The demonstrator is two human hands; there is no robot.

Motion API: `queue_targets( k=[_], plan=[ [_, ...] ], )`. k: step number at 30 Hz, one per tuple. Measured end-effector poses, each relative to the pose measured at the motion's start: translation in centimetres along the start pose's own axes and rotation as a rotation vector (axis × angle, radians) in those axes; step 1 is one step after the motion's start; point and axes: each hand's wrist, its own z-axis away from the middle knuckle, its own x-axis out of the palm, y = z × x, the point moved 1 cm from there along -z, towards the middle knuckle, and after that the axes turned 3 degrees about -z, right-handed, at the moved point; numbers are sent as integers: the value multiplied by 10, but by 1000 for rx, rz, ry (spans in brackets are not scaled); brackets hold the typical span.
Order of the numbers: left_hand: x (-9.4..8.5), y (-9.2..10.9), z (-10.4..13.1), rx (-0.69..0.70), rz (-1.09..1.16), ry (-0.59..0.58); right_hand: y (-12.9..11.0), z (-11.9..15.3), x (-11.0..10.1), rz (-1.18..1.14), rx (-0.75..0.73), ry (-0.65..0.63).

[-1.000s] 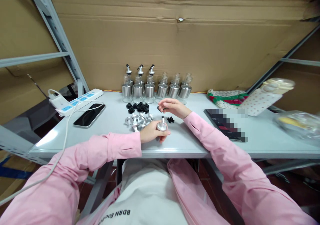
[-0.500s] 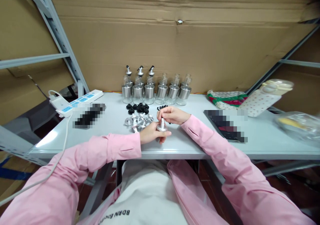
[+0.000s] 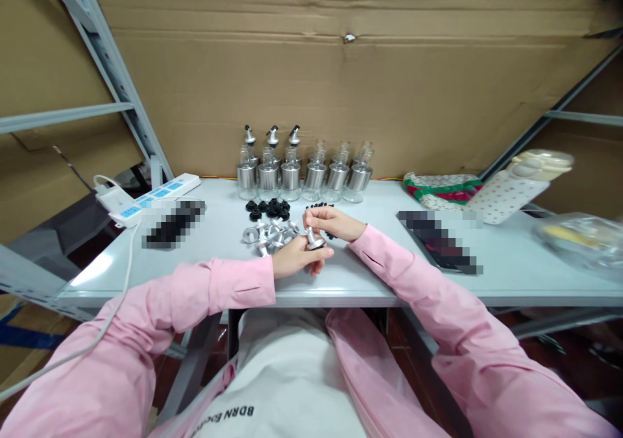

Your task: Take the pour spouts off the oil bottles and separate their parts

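Head view: left hand (image 3: 292,258) grips silver spout (image 3: 315,241) above table (image 3: 374,276), beside loose silver parts (image 3: 273,233); right hand (image 3: 335,222) pinches its upper end, any small part there hidden. Risk: off-axis push could tilt spout out of left grip

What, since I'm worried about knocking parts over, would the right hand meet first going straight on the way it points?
The right hand would probably meet the cluster of round black pieces first; height is unclear, so it might pass above them.
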Motion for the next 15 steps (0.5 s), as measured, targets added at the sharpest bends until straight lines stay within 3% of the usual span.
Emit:
queue_targets(
  k=[6,10,15],
  plan=[
    [-2,2,0,-23,-14,4,-6,-2,0,218,-11,-20],
    [-2,3,1,-8,-8,-10,-7,-1,4,225,32,-3],
    [1,4,2,-9,5,4,-4,1,-6,241,63,134]
  ],
)
